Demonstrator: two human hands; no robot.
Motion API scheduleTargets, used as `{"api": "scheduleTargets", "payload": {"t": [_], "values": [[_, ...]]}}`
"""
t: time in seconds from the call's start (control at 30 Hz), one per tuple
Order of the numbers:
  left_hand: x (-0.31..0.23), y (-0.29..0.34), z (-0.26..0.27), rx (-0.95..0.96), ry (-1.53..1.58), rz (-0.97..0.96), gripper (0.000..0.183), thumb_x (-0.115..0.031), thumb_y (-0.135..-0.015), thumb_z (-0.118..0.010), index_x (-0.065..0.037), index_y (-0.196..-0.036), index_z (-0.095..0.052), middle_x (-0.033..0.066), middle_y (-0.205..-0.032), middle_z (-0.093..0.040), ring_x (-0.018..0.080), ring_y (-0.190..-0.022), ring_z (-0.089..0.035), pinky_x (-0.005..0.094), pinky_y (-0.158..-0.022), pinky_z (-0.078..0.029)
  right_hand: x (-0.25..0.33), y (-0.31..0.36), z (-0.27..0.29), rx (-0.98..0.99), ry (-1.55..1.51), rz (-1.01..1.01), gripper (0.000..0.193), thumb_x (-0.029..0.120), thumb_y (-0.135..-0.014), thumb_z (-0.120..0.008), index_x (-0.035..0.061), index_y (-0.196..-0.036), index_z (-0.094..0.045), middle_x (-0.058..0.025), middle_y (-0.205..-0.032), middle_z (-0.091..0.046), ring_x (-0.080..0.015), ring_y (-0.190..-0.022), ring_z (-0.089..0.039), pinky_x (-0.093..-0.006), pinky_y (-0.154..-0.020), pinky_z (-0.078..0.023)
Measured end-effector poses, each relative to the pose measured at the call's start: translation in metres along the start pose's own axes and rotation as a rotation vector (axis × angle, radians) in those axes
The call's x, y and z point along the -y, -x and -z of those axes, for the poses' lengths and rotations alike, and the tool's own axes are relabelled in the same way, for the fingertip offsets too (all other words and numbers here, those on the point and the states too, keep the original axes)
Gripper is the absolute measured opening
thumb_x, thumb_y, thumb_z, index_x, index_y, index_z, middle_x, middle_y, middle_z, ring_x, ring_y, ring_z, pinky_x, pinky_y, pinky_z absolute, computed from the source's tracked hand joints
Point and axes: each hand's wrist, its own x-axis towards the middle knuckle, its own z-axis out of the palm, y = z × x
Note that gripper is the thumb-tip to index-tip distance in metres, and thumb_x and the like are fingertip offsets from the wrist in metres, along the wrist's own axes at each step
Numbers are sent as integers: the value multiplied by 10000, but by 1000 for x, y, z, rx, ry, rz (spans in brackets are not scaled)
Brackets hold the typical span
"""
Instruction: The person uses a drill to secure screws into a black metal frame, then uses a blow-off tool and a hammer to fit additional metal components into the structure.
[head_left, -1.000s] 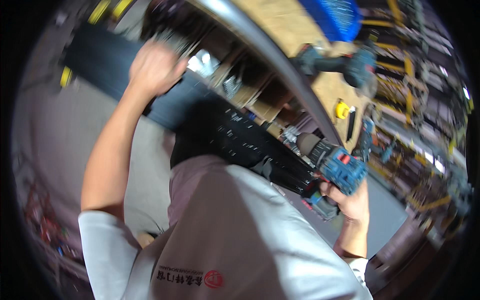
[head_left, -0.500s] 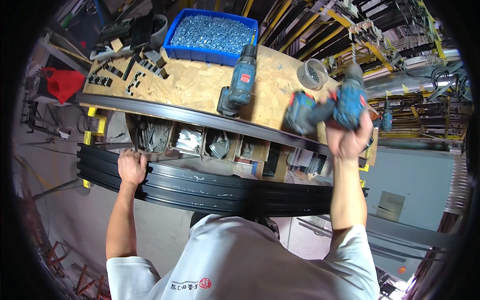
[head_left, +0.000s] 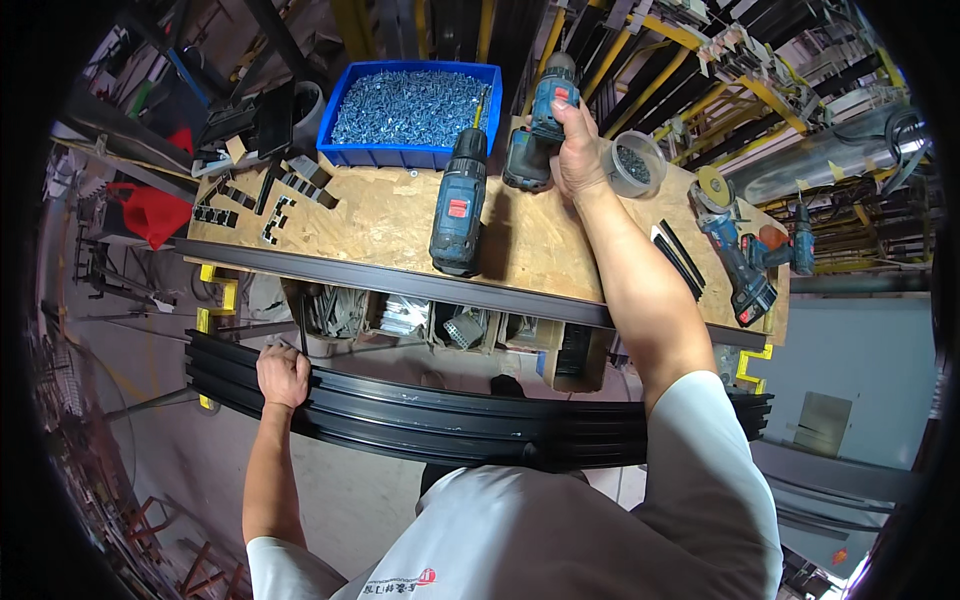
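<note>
Held drill [head_left: 557, 100], blue and black: over the far part of the bench, between the blue bin and the clear tub, chuck pointing away from the person; cannot tell whether its battery touches the bench top

Right hand [head_left: 582, 150]: closed round this drill, thumb along the body, arm stretched out across the bench

Left hand [head_left: 283, 376]: closed over the upper edge of the black profile [head_left: 430, 405], near its left end; fingertips hidden. Profile is long and ribbed, with pale flecks, lying crosswise between person and bench

Second drill [head_left: 459, 215]: on the bench [head_left: 545, 240], left of the held one, bit toward the blue bin [head_left: 385, 155], which is filled with small screws [head_left: 410, 105]

Clear tub [head_left: 660, 166]: just right of the right hand, small dark pieces inside

Farther right: dark strips [head_left: 680, 262], then an angle grinder [head_left: 738, 262]

Bench left side: small black parts [head_left: 275, 222]

Below the bench's near edge: open boxes of metal pieces [head_left: 402, 312]
</note>
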Motion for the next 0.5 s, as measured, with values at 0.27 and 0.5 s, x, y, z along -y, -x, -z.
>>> {"api": "scheduleTargets", "payload": {"t": [0.27, 0.5], "values": [[-7, -28, -24, -10, -1, -66, 375, -286, -917, -551, -17, -690, -678, 208, -761, -677, 419, -802, -644, 518, -824, -490, 18, 14, 59, -338, 635, 70, 947, 690, -924, -661, -95, -1417, -467, -210, -1260, -660, -295, -1152, -623, -416, -1052, -477], [32, 10, -20, 0, -62, 107, 494, -331, -999, -516, 67, -774, -702, 294, -815, -674, 478, -794, -647, 570, -741, -492, 109, 321, -27, -168, 849, 281, 249, 182, -972, -736, -19, -1115, -701, -103, -928, -738, -194, -863, -719, -333, -804, -577]]}}
